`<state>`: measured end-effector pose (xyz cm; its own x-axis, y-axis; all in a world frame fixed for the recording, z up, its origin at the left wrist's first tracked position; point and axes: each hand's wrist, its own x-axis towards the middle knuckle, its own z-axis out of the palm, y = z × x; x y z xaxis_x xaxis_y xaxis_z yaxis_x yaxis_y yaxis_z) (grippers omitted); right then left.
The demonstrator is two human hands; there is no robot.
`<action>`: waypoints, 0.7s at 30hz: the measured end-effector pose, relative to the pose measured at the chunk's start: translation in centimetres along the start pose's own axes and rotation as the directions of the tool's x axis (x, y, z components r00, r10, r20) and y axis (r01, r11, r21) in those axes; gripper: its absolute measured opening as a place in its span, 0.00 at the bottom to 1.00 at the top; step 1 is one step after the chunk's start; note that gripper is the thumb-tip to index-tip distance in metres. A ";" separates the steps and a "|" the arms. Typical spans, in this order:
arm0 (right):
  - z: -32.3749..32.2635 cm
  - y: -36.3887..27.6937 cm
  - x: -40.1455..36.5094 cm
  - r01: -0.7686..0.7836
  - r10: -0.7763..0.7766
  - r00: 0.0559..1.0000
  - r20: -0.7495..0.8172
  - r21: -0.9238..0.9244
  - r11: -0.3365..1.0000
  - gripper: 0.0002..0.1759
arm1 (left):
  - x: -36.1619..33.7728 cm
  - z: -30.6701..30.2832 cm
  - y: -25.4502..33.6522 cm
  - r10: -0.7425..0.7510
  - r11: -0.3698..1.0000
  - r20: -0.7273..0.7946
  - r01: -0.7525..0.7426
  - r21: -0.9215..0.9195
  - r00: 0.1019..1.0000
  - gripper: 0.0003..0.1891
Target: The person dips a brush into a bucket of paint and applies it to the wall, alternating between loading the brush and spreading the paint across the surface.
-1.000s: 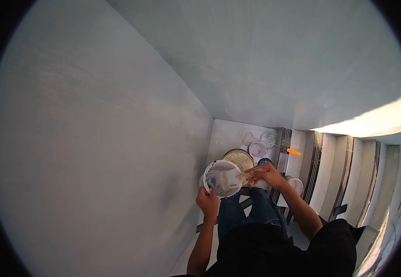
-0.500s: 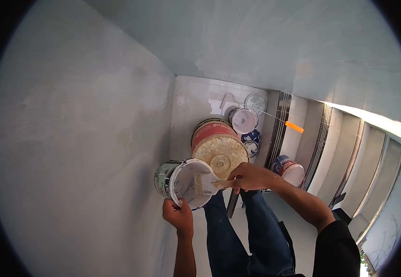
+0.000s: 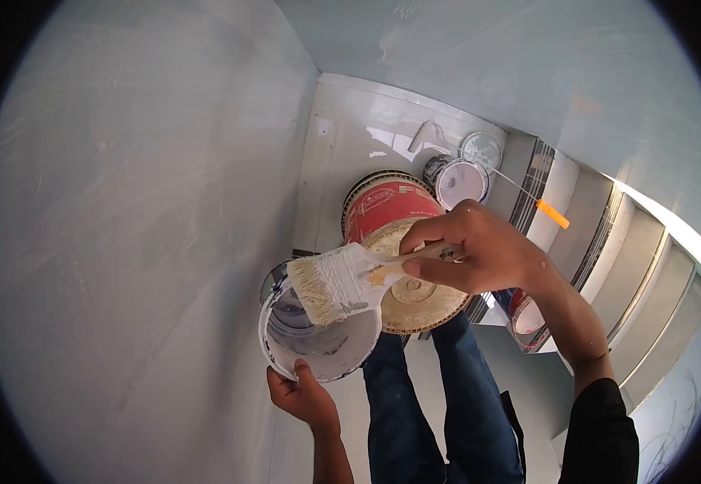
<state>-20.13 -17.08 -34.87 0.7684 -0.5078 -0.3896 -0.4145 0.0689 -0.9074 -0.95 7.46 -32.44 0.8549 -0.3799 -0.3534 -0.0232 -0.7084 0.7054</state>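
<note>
The wide, flat paintbrush with cream bristles, a whitened band and a pale wooden handle (image 3: 341, 280) is in the right hand (image 3: 491, 252), over the mouth of a round, white-lined paint pail (image 3: 357, 343). The right hand pinches the handle between thumb and fingers, well back from the bristles; the left hand (image 3: 311, 400) grips the pail's near edge, thumb over the rim and fingers against the outside. Whether the bristles touch the pail is hard to tell. The brush looks light but somewhat front-heavy, with its broad head beyond the pinch, so it could roll or dip if the fingers loosen. The handle is probably stiff, and its smears may be slick if wet; the narrow wood behind the band is the sound place to hold, with the thumb laid flat against one face. The bristles look clumped, likely springy rather than limp, and would splay under a hard press. The pail seems rigid and of moderate weight, though how much it holds is not clear; its rim suits a firm pinch but may be slippery where coated. Just beside it stands a large red and cream plastic bucket (image 3: 382, 208), and beyond lies a paint roller with an orange grip (image 3: 553, 214).
</note>
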 end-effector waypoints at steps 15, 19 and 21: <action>14.2 0.2 16.4 -0.203 0.136 0.817 -0.560 -0.058 0.977 0.11 | -0.1 -4.2 -8.5 -0.222 0.945 -0.031 0.223 0.240 0.975 0.06; 11.8 0.1 12.0 -0.119 0.190 0.840 -0.508 0.168 0.979 0.10 | -1.0 -5.4 -9.7 -0.256 0.935 -0.051 0.261 0.239 0.965 0.06; 10.9 0.9 11.3 -0.162 0.235 0.827 -0.511 0.185 0.969 0.11 | -1.5 -6.3 -10.1 -0.258 0.930 -0.058 0.265 0.254 0.964 0.06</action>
<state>-6.54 -13.41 -41.83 0.2887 -0.8424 -0.4549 -0.4360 0.3073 -0.8458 1.27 18.97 -35.19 0.8606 -0.1487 -0.4871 0.0730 -0.9105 0.4070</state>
